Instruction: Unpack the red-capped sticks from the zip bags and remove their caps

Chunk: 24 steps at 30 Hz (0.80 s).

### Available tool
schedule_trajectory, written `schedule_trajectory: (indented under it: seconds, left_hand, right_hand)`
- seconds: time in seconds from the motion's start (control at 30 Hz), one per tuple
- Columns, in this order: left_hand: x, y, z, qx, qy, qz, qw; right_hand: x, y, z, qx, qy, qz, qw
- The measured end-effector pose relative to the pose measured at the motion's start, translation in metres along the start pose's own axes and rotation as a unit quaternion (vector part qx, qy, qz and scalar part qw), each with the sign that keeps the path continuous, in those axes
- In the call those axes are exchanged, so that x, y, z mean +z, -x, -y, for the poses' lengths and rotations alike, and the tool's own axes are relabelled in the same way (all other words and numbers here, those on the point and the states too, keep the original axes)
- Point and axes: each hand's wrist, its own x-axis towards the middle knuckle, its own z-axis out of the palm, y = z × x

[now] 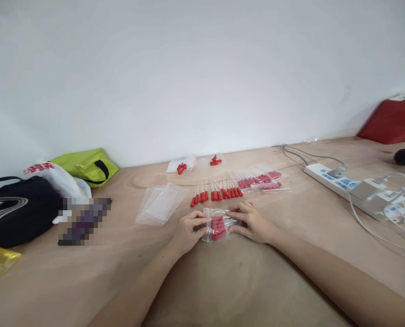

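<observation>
A small clear zip bag [218, 227] with several red-tipped pieces in it is held between my two hands, just above or on the table. My left hand [190, 229] grips the bag's left edge between thumb and fingers. At its right edge, my right hand [252, 222] has its thumb and fingers closed on the plastic. Beyond the hands lies a row of thin pale sticks with red tips [217, 195], in small groups. Filled zip bags [259, 179] overlap to the right of that row. To the left, flat clear bags [160, 203] are spread in a loose pile.
Near the wall, red pieces [181, 168] rest on plastic bags. A white power strip [342, 184] with cables lies at right, before a red box [393, 120]. At left are a black bag [22, 209], a green pouch [86, 165] and a blurred-out object [85, 222].
</observation>
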Motion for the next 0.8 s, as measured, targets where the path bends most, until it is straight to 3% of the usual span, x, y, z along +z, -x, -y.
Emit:
schedule_trajectory:
  seconds: [0.13,0.33,0.53,0.8]
  left_hand:
    - [0.002,0.001,-0.003,0.0,0.032,0.035,0.999]
    - [0.002,-0.002,-0.011,-0.019,0.004,0.066,0.998]
    - [0.006,-0.001,-0.019,-0.016,-0.042,0.091,0.995]
    - [0.009,0.003,-0.013,0.014,-0.096,0.079,0.992]
  right_hand:
    - [0.002,-0.002,0.0,0.0,0.048,-0.035,0.998]
    - [0.003,-0.006,0.007,0.007,0.122,-0.039,0.992]
    - [0.007,-0.005,0.003,-0.003,0.075,-0.034,0.997]
    - [0.008,-0.005,0.001,0.002,0.059,-0.031,0.998]
